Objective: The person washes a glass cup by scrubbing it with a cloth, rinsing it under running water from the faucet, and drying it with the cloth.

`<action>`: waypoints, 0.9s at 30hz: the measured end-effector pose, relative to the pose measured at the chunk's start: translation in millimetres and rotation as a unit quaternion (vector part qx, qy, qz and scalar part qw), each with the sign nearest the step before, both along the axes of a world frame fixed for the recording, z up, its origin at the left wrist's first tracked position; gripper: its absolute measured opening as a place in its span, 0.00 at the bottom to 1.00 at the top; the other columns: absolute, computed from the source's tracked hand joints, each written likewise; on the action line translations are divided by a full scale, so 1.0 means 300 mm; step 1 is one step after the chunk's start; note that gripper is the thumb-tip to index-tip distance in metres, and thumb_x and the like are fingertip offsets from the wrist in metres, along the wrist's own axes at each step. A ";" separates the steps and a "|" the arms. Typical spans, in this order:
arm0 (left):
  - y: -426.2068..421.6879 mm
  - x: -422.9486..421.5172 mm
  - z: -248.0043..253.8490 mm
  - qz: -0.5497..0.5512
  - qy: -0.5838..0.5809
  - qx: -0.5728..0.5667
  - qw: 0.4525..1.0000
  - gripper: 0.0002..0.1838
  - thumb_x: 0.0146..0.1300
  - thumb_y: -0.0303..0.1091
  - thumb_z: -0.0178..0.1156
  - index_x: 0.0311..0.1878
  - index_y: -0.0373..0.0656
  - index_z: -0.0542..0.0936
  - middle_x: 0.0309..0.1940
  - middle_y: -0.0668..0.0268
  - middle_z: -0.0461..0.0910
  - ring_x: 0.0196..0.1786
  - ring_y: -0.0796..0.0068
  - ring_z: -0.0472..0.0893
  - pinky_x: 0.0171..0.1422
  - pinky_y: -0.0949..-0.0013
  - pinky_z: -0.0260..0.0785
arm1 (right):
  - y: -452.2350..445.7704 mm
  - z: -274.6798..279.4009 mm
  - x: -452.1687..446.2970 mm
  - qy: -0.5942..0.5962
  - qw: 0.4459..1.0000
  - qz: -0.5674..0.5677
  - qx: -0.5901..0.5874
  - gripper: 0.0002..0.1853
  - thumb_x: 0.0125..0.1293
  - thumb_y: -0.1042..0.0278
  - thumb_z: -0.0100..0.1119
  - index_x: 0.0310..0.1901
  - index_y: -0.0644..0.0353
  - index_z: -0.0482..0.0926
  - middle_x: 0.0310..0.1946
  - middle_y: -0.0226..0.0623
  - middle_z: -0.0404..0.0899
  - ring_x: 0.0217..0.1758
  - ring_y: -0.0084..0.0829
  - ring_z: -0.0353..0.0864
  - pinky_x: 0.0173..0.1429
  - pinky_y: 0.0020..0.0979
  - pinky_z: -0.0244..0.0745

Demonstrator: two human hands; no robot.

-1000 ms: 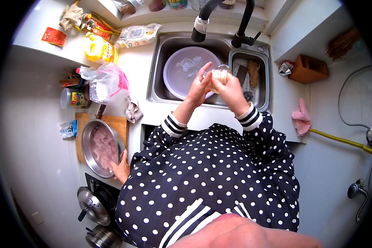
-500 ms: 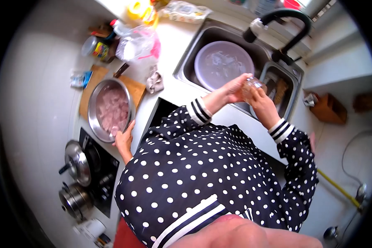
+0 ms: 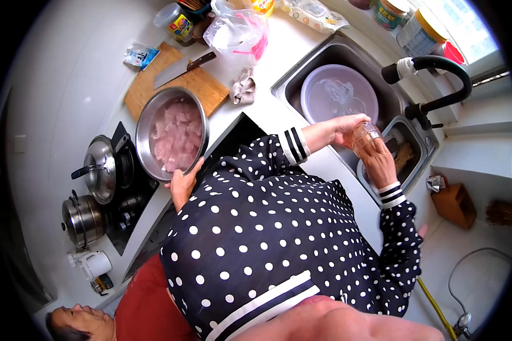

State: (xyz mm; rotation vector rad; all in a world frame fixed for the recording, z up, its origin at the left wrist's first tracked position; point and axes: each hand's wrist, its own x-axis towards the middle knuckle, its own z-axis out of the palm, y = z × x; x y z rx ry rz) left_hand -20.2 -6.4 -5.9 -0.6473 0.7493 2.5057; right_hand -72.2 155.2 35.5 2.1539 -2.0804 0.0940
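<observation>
Over the front edge of the sink, my left hand is closed round one side of a clear ribbed glass. My right hand wraps the same glass from the other side, its fingers lying over it. What the glass contains, if anything, I cannot make out. Just beyond it, a light purple basin sits in the larger sink bowl, with water and something clear, like plastic film, in it. Close to my right hand is the small sink compartment, where a brownish thing lies.
At left, a co-worker's hand grips a steel bowl of cut pale pink meat. Behind it lie a cleaver and a cutting board. A black faucet arches over the sink. Pots stand near the stove.
My view has shifted, and the co-worker's head and red top now show. The steel bowl has moved nearer the counter's front, uncovering the cleaver. Both my hands stay on the glass.
</observation>
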 end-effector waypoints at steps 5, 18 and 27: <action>0.036 -0.032 -0.051 0.025 0.058 0.057 0.996 0.21 0.61 0.50 0.48 0.45 0.42 0.74 0.42 0.59 0.78 0.46 0.65 0.77 0.55 0.58 0.67 | 0.022 -0.039 0.017 -0.136 0.982 -0.123 0.055 0.22 0.47 0.77 0.54 0.48 0.65 0.74 0.51 0.47 0.70 0.55 0.42 0.68 0.60 0.35 0.64; 0.023 -0.048 -0.082 0.040 0.054 0.122 0.990 0.20 0.63 0.44 0.44 0.43 0.37 0.75 0.39 0.58 0.79 0.43 0.64 0.78 0.52 0.57 0.70 | -0.003 -0.047 0.048 -0.263 0.949 -0.128 -0.120 0.13 0.54 0.72 0.51 0.43 0.61 0.73 0.45 0.37 0.73 0.48 0.34 0.71 0.57 0.33 0.65; 0.056 -0.041 0.107 -0.081 -0.031 -0.086 0.993 0.29 0.66 0.56 0.35 0.55 0.42 0.70 0.46 0.59 0.75 0.48 0.62 0.75 0.56 0.51 0.64 | 0.085 0.006 -0.064 -0.119 0.988 -0.086 -0.041 0.14 0.50 0.72 0.56 0.41 0.60 0.76 0.46 0.32 0.72 0.51 0.32 0.69 0.56 0.28 0.69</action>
